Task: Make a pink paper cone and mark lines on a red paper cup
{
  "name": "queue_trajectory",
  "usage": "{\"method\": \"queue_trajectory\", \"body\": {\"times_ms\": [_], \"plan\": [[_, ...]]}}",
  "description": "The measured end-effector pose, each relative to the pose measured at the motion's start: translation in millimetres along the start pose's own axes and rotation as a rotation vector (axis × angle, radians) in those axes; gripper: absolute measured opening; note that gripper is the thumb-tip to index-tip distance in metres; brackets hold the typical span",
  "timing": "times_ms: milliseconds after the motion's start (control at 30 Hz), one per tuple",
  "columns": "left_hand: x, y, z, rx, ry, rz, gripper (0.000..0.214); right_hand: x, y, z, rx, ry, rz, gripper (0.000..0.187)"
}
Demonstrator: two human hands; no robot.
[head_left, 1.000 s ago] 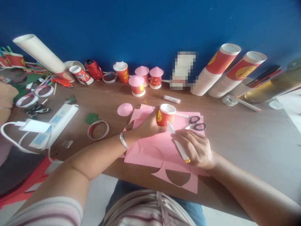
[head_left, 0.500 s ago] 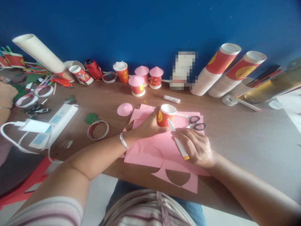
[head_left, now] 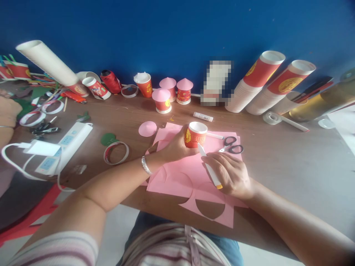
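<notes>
My left hand (head_left: 179,143) is wrapped around a short red paper cup (head_left: 195,137) with a gold pattern and white rim, upright above pink paper. In my right hand (head_left: 231,173) is a slim white tool with an orange end (head_left: 213,175); its pointed white tip is at the cup's lower front, and I cannot tell whether it touches. Pink paper sheets (head_left: 172,181) with round cut-outs lie below both hands. Black-handled scissors (head_left: 231,145) rest on the paper beyond my right hand, beside a white stick (head_left: 215,135).
A pink paper cone (head_left: 147,129) and a white-and-red ring (head_left: 115,153) lie to the left. Pink-roofed cups (head_left: 161,100), a glue stick (head_left: 203,116) and tall cup stacks (head_left: 255,81) stand or lie behind. A power strip (head_left: 65,147) with cables is at left, near another person's arm (head_left: 8,111).
The cup and the white tool's tip have shifted very slightly. Both hands keep their hold, and the rest looks the same apart from a tiny camera shift.
</notes>
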State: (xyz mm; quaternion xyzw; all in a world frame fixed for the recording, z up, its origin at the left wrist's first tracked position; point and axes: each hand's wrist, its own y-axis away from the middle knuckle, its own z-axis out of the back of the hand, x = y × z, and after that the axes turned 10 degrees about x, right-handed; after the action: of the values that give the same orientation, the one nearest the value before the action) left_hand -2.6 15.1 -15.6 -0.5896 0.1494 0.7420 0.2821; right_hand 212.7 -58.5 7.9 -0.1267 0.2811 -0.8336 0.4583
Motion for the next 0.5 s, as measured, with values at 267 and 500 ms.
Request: {"method": "queue_trajectory", "body": {"times_ms": [267,500], "plan": [[-3.8,2.2,2.6,-0.002,-0.034,0.013,0.048,-0.3,0.8,-0.6,0.002,-0.028,-0.01,0.036],[-0.3,1.8,2.7,-0.004,-0.015,0.018,0.046,0.5,0.0,-0.1,0.004,0.014,-0.012,0.032]]}}
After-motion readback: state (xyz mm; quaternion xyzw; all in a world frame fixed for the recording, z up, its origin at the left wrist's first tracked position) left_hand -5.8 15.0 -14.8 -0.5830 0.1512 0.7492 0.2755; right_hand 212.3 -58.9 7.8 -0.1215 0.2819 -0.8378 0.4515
